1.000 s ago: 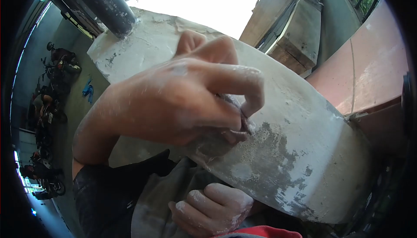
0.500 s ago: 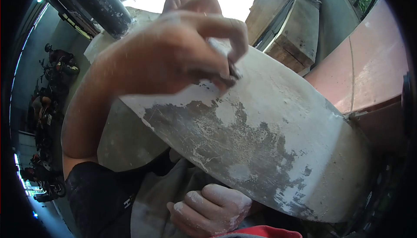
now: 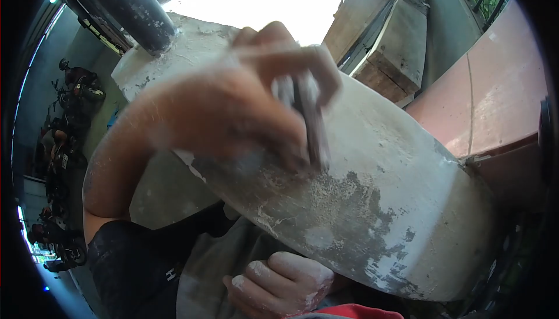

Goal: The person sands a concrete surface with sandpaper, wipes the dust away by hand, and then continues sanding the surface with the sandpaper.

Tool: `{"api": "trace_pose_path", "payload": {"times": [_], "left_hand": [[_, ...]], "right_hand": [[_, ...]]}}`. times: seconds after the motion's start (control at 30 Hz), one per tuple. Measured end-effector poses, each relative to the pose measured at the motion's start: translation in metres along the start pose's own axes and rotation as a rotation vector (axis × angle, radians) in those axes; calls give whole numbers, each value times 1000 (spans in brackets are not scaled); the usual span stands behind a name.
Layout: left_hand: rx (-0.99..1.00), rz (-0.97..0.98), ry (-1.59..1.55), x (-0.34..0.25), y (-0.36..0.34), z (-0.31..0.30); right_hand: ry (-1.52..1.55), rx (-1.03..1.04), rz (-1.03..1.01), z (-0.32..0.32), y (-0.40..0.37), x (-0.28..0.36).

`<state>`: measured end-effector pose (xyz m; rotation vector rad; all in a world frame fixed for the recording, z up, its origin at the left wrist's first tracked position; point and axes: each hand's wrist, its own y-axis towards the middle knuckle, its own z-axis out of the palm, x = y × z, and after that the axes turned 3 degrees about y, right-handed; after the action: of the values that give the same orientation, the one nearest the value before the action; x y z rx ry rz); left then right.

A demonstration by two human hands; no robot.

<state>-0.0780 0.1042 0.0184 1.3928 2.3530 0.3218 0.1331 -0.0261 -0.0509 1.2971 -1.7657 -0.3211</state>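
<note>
A curved pale panel (image 3: 372, 121), smeared with white filler and showing a worn grey patch, stretches diagonally across the view. Over its upper middle is my left hand (image 3: 250, 98), blurred by motion, its thumb and fingers closed on a thin flat tool (image 3: 313, 124). The tool's lower edge is at the panel surface, just above the grey patch. Below the panel's near edge, my right hand (image 3: 279, 284) is curled into a fist dusted with white. What it holds, if anything, is hidden.
A dark round post (image 3: 140, 13) meets the panel's upper left end. Wooden boxes (image 3: 393, 51) stand behind it, and a pink curved surface (image 3: 483, 86) is at right. Motorbikes (image 3: 64, 138) are far left. Red cloth (image 3: 361, 310) shows at the bottom.
My left hand and the flat tool have moved down across the panel towards the grey patch, and more of the tool shows. My right hand has barely moved.
</note>
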Motion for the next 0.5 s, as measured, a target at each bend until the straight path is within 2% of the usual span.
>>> {"api": "trace_pose_path", "payload": {"times": [0.07,0.1,0.13,0.2,0.23,0.3,0.37,0.43,0.5], "left_hand": [[-40,55,401,20,0,-8],[-61,25,375,18,4,-10],[-64,25,381,17,6,-10],[-28,18,332,14,7,-5],[-124,10,229,14,4,6],[-126,71,147,9,1,12],[-58,47,50,-10,2,2],[-72,24,116,-6,-2,2],[-100,-1,184,-6,-2,3]], "right_hand": [[-10,-56,-87,8,-1,-8],[-27,-116,-193,10,0,-12],[-28,-114,-199,10,-1,-11],[-1,-64,-92,10,-6,-4],[12,-40,-35,10,-10,1],[34,6,84,9,-14,7],[20,-56,162,12,-12,14],[13,-111,239,10,-12,17],[45,-4,224,4,-13,16]]}}
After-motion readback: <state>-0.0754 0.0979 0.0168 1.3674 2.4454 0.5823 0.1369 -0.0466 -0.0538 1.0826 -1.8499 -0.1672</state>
